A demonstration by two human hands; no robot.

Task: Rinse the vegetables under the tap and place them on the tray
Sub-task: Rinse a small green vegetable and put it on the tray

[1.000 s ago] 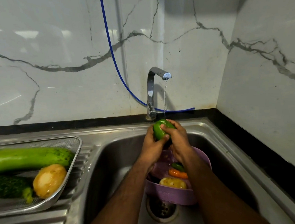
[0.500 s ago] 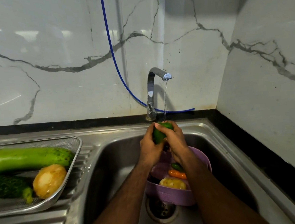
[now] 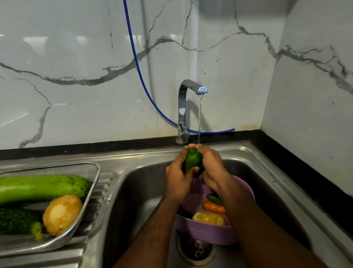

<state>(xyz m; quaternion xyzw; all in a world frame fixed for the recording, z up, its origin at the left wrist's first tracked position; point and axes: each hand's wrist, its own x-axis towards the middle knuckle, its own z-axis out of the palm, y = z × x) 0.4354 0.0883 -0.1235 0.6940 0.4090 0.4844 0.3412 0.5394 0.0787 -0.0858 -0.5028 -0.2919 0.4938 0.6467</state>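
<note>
A green capsicum [image 3: 192, 161] is clasped between my left hand [image 3: 178, 176] and my right hand [image 3: 213, 169] above the sink, right under the thin stream running from the steel tap [image 3: 187, 105]. Below my wrists a purple colander [image 3: 202, 231] holds a potato [image 3: 208, 218], a carrot [image 3: 214, 207] and a small green vegetable [image 3: 213, 198]. On the drainboard at the left, a steel mesh tray [image 3: 90, 183] carries a long pale green gourd [image 3: 34, 187], a dark bitter gourd [image 3: 13, 220] and a potato [image 3: 62, 213].
The steel sink basin [image 3: 138, 192] has its drain [image 3: 194, 248] partly under the colander. A blue hose [image 3: 139, 73] hangs down the marble wall behind the tap. A black counter edge [image 3: 314, 178] runs along the right, meeting the side wall.
Both hands have turned the capsicum under the water; more of my fingers now wrap over its top, and it sits upright between the palms.
</note>
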